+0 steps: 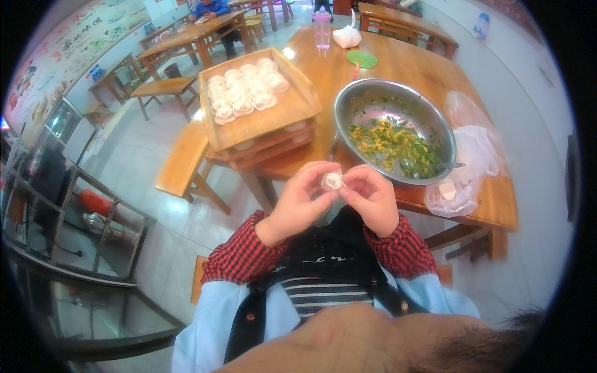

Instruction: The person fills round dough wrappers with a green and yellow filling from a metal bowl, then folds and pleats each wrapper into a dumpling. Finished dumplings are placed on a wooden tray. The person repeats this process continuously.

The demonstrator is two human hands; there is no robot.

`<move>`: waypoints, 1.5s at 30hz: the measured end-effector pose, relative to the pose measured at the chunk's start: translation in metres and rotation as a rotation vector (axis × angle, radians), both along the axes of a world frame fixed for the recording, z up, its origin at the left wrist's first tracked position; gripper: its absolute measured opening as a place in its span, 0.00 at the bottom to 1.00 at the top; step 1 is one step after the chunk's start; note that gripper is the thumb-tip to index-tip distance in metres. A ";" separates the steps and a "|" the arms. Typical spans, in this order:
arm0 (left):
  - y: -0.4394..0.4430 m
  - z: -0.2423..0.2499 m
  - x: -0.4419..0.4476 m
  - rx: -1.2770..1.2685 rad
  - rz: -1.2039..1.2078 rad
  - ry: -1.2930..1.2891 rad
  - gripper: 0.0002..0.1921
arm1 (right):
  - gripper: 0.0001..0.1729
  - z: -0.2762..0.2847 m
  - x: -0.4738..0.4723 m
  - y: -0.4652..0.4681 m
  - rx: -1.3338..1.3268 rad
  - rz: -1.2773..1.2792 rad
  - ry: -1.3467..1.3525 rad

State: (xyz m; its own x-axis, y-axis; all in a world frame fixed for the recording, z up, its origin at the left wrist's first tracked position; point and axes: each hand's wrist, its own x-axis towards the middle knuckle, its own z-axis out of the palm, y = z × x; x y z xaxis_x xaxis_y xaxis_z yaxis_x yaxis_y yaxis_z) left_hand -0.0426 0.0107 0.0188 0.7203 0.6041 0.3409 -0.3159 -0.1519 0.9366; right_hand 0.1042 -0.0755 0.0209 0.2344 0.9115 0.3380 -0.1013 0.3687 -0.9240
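Between the fingertips of both hands is a small folded dumpling (333, 180), held above my lap near the table edge. My left hand (298, 200) pinches it from the left with thumb and forefinger. On the other side, my right hand (373, 198) grips its wrapper edge. A large steel bowl (343, 100) stands beyond my right hand, with chopped green and yellow filling (389, 142) inside. A metal utensil (452, 165) leans over its near right rim. To the far left, rows of finished dumplings (242, 88) lie on a wooden tray (261, 122).
More trays (280, 147) are stacked beneath the top one. Plastic bags holding white wrappers (447, 191) lie at the table's right. Farther back stand a green lid (363, 58), a clear cup (322, 35) and a tied white bag (347, 37). A bench (184, 158) sits left; a person (210, 9) is seated beyond.
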 end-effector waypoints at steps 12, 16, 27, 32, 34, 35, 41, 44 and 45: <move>0.116 0.069 0.033 1.076 1.026 0.160 0.12 | 0.15 -0.015 0.017 -0.014 0.048 -0.092 -0.108; 0.129 0.069 0.043 1.120 1.057 0.468 0.10 | 0.14 -0.020 0.024 -0.015 0.064 -0.121 -0.101; 0.130 0.066 0.046 1.030 1.105 0.869 0.12 | 0.13 -0.022 0.029 -0.016 0.101 -0.125 -0.184; 0.140 0.063 0.043 1.060 0.971 0.801 0.12 | 0.11 -0.019 0.035 -0.025 0.098 -0.155 -0.323; 0.137 0.061 0.039 1.129 0.949 0.688 0.12 | 0.10 -0.020 0.040 -0.032 0.112 -0.155 -0.342; 0.133 0.062 0.039 1.133 0.965 0.648 0.13 | 0.09 -0.021 0.043 -0.038 0.124 -0.159 -0.368; 0.081 0.059 0.037 1.308 1.017 0.227 0.12 | 0.04 -0.027 0.084 -0.089 0.074 -0.623 -0.660; 0.036 0.046 0.038 1.201 0.887 -0.009 0.12 | 0.03 -0.034 0.121 -0.109 -0.095 -1.067 -0.785; 0.021 0.040 0.040 1.171 0.838 -0.052 0.12 | 0.03 -0.036 0.134 -0.113 -0.160 -1.109 -0.846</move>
